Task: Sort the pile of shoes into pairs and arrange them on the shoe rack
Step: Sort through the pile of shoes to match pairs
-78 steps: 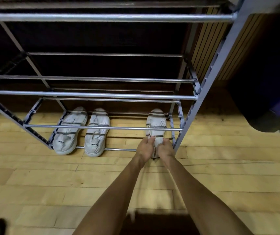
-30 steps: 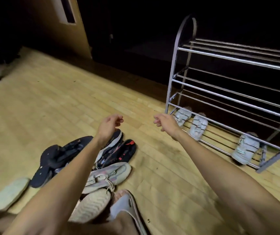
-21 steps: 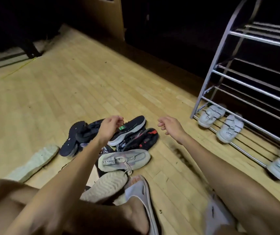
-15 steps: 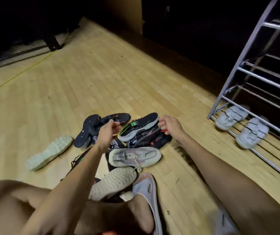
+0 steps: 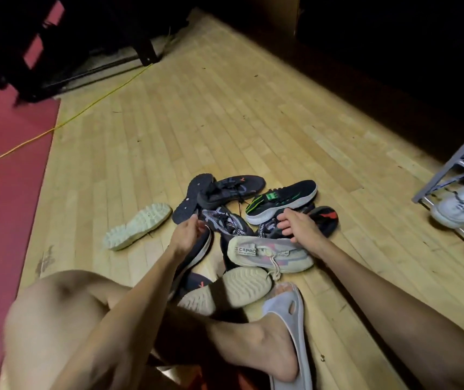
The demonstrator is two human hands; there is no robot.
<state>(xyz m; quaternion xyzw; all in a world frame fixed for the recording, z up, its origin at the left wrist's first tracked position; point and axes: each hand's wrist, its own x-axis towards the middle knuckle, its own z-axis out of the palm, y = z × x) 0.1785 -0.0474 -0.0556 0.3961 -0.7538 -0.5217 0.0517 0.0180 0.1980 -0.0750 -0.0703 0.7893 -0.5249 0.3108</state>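
Nearest the camera, a bare foot in a pale slide sandal [image 5: 289, 319] rests on the wooden floor [image 5: 225, 108], just below both hands. Touching its toe is an upturned cream sole [image 5: 225, 288], and beyond that a grey sneaker [image 5: 270, 253] printed with lettering lies on its side under the right wrist. The left hand [image 5: 187, 235] hangs over the pile's left side, fingers curled down at a dark shoe with a white sole edge [image 5: 199, 254]; whether it grips it I cannot tell. The right hand [image 5: 298, 228] rests with spread, relaxed fingers on a patterned dark shoe, holding nothing. Just past its fingertips sits a black sneaker with green stripes [image 5: 281, 201]; past the left hand lie two more dark shoes [image 5: 219, 190]. Left of the left hand, apart from the pile, a pale sole [image 5: 138, 225] lies face up. Open floor stretches beyond. Far right of the right hand, the shoe rack [image 5: 450, 170] carries white sneakers [image 5: 461, 206] on its lowest rails. Far left, a red mat [image 5: 3, 192] edges the floor, crossed by a yellow cable [image 5: 84, 112].
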